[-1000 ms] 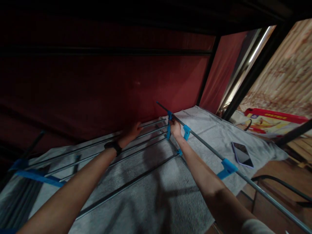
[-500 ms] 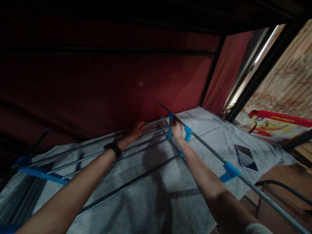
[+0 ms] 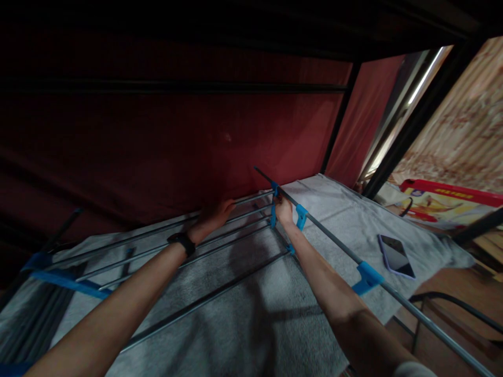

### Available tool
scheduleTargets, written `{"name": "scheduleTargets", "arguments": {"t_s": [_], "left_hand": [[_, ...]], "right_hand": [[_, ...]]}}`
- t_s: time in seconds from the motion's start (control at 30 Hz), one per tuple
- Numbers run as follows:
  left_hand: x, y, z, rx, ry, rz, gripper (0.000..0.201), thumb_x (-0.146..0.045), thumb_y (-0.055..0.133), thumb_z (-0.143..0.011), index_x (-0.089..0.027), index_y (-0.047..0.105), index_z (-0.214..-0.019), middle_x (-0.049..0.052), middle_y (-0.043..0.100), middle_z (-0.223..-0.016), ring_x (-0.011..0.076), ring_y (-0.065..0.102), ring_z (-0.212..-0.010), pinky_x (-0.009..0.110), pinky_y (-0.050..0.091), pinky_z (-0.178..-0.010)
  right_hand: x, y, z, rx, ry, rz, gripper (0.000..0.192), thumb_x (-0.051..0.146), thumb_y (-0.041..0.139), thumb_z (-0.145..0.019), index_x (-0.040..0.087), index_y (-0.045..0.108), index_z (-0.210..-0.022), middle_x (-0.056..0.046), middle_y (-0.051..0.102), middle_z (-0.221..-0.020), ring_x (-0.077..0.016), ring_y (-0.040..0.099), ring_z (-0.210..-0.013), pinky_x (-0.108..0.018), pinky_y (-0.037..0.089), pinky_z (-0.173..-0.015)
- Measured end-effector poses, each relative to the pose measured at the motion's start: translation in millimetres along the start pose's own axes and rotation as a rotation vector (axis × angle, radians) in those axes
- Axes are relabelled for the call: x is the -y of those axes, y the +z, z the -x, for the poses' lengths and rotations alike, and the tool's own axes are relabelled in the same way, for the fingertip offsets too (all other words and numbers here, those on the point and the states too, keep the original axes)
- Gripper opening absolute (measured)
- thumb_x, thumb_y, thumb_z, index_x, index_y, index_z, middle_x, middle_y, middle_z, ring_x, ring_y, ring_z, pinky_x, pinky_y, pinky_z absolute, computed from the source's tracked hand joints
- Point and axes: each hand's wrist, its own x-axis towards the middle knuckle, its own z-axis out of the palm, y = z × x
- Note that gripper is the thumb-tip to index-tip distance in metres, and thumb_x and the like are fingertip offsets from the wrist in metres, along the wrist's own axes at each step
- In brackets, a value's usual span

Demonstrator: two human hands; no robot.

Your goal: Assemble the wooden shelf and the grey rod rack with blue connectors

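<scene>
The drying rack (image 3: 220, 246) lies flat on a grey blanket (image 3: 346, 220), its far rod under both hands. The left hand (image 3: 214, 213) curls around that rod; the right hand (image 3: 283, 208), at its 3 o'clock, pinches the blue clip (image 3: 274, 201) joining rod and side rail. A phone (image 3: 395, 255) lies well apart at 4 o'clock.

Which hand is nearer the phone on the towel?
Right. The right hand grips the rack rail, on the same side as the phone; the left hand holds a thin rod farther left.
</scene>
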Motion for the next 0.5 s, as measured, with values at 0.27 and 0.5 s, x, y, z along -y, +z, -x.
{"name": "scheduleTargets", "arguments": {"t_s": [0.27, 0.5], "left_hand": [[-2.5, -1.9, 1.2, -0.028, -0.016, 0.015, 0.039, -0.041, 0.039, -0.096, -0.023, 0.071, -0.108, 0.006, 0.075, -0.107, 0.0220, 0.067, -0.100, 0.030, 0.046, -0.088], [-2.7, -2.6, 2.0, -0.013, -0.013, 0.017, 0.039, -0.041, 0.038, -0.097, -0.024, 0.071, -0.109, 0.005, 0.074, -0.110, 0.0220, 0.067, -0.103, 0.030, 0.045, -0.090]], "right_hand": [[2.0, 0.0, -0.3, 0.006, -0.010, 0.017, 0.031, 0.023, 0.051, -0.084, 0.019, 0.068, -0.109, -0.012, 0.071, -0.115, -0.0276, 0.062, -0.114, -0.047, 0.042, -0.108], [3.1, 0.8, 1.4, 0.000, 0.009, 0.007, 0.030, 0.023, 0.050, -0.084, 0.019, 0.068, -0.107, -0.011, 0.072, -0.113, -0.0283, 0.061, -0.117, -0.048, 0.042, -0.108]]}}
